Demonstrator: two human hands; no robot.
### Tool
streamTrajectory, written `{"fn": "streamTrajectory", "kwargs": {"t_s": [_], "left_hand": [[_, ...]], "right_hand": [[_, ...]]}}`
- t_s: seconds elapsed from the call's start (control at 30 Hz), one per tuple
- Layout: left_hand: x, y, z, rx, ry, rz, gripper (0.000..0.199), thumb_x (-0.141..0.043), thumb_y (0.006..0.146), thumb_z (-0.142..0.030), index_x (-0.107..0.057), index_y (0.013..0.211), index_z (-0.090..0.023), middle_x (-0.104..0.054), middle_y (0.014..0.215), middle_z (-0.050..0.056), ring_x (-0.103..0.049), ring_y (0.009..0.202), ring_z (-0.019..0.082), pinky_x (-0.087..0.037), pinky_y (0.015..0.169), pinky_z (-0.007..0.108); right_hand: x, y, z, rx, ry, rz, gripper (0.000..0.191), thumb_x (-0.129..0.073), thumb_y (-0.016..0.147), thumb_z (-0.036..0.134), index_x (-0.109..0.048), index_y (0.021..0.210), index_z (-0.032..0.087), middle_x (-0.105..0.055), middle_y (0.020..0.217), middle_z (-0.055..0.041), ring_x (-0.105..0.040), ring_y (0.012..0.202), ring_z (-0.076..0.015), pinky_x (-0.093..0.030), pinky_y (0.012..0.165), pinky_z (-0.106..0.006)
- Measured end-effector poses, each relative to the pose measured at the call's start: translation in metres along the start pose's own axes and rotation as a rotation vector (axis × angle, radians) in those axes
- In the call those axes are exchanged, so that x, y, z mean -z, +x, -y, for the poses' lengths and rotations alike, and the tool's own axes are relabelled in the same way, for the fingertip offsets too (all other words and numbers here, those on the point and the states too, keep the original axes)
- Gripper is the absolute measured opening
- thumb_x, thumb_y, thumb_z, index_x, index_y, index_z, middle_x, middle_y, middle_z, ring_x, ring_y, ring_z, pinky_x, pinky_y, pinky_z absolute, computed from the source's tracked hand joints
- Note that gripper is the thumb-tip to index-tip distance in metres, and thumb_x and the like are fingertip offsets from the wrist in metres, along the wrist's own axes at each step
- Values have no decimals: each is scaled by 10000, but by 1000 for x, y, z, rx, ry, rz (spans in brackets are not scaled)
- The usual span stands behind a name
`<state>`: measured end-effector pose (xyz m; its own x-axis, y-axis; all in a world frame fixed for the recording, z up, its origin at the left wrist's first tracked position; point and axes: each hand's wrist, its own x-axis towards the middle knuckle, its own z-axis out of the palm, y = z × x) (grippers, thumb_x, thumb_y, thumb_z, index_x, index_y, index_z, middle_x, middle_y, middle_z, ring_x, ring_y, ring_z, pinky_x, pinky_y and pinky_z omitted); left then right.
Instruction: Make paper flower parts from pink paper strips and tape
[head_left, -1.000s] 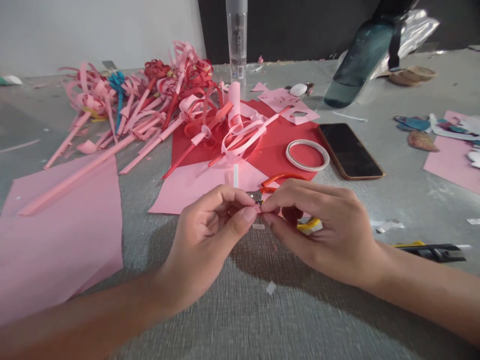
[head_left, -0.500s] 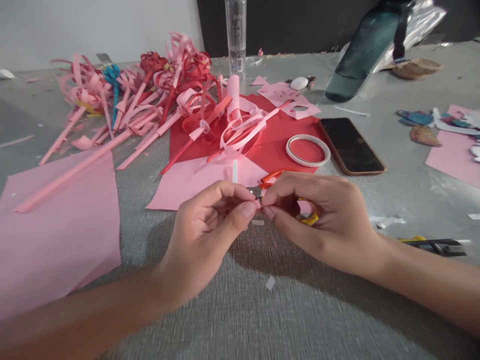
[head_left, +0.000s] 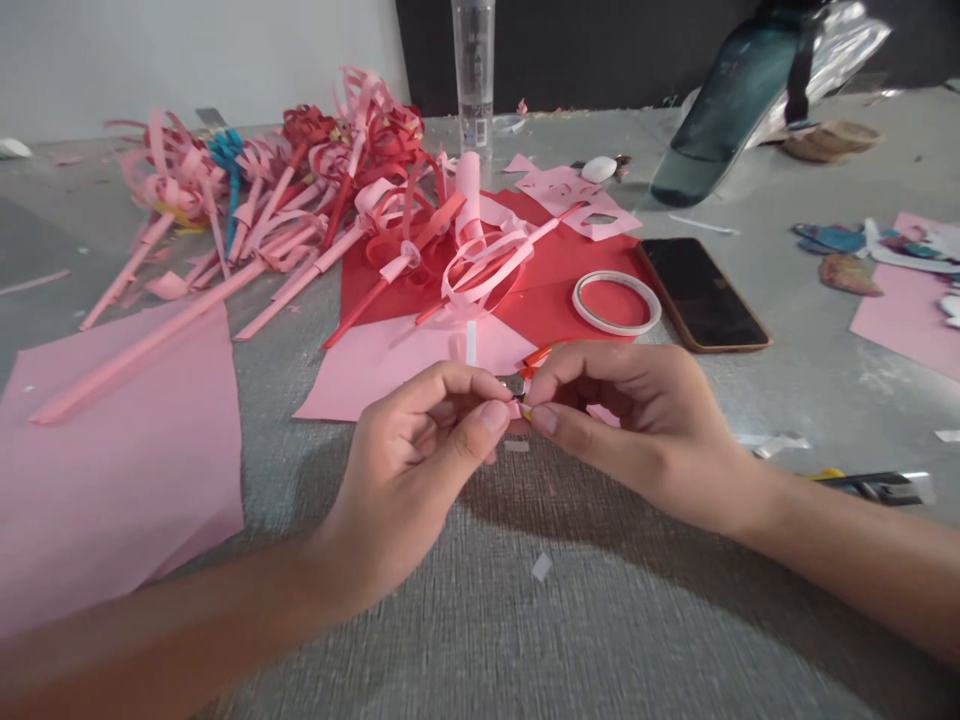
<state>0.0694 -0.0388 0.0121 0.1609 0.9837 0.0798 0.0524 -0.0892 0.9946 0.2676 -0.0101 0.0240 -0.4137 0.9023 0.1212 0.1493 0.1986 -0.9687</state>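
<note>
My left hand (head_left: pixel 424 460) is closed in a pinch on a small pink piece of paper (head_left: pixel 514 409), most of it hidden by the fingertips. Facing it, my right hand (head_left: pixel 645 440) pinches a small yellow piece (head_left: pixel 526 411) right beside the pink one. What the yellow piece is cannot be made out. The two hands' fingertips nearly meet above the table. Just behind them lie scissors (head_left: pixel 513 384) with orange handles, partly covered by my right hand. Beyond the scissors is a pink sheet (head_left: pixel 382 365) with a white strip (head_left: pixel 471 342) on it.
A roll of tape (head_left: pixel 616 328) lies on red paper (head_left: pixel 555 275), next to a phone (head_left: pixel 705 295). Curled paper flowers on sticks (head_left: pixel 300 215) are heaped back left. A cutter knife (head_left: pixel 877 487) rests at right. Behind stand a clear tube (head_left: pixel 474 80) and a leaning bottle (head_left: pixel 724 110).
A yellow printed piece seen under my right palm is out of sight there; a yellow bit now shows at my right fingertips. My left hand stays almost still.
</note>
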Motion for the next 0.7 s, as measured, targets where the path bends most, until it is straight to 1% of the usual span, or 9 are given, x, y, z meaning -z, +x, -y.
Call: {"fn": "streamTrajectory", "kwargs": {"t_s": [0.2, 0.33, 0.43, 0.5, 0.6, 0.7], "left_hand": [[0, 1, -1, 17, -30, 5, 46, -675, 981, -264, -699, 972, -225, -674, 793, -21, -579, 672, 73, -493, 634, 165], [1, 0, 1, 35, -76, 16, 45, -672, 984, -263, -698, 1003, -232, -672, 814, -18, -582, 687, 76, -501, 648, 171], [1, 0, 2, 36, -90, 28, 94, -646, 1000, -279, -704, 1064, -242, -670, 855, -7, -588, 716, 89, -509, 662, 192], [1, 0, 3, 27, -68, 47, 119, -614, 1015, -277, -706, 1083, -245, -645, 845, -6, -577, 728, 97, -499, 661, 203], [2, 0, 2, 18, 6, 98, 123, -573, 1025, -238, -692, 1055, -244, -599, 834, -12, -556, 750, 107, -474, 665, 222], [2, 1, 2, -15, 93, 130, 112, -572, 1008, -179, -666, 1018, -238, -586, 924, -4, -559, 820, 120, -469, 704, 248]], "right_hand": [[1, 1, -2, -59, 99, 14, 143, -789, 847, 304, -702, 870, 193, -701, 854, -28, -574, 689, -111, -395, 535, -236], [1, 2, -1, -75, 169, 23, 209, -824, 831, 353, -700, 862, 188, -682, 817, -16, -562, 677, -104, -414, 549, -232], [1, 3, -1, -65, 231, 26, 217, -819, 845, 360, -696, 846, 182, -673, 790, -9, -563, 671, -96, -426, 560, -226], [1, 4, 0, -58, 274, 43, 195, -809, 860, 336, -696, 843, 178, -669, 778, -1, -559, 654, -83, -423, 553, -216], [2, 6, 1, -62, 329, 81, 165, -793, 879, 300, -702, 838, 169, -640, 724, 24, -523, 601, -59, -400, 525, -203], [1, 7, 3, -73, 354, 104, 173, -797, 875, 296, -705, 825, 158, -604, 681, 38, -487, 573, -49, -387, 515, -202]]}}
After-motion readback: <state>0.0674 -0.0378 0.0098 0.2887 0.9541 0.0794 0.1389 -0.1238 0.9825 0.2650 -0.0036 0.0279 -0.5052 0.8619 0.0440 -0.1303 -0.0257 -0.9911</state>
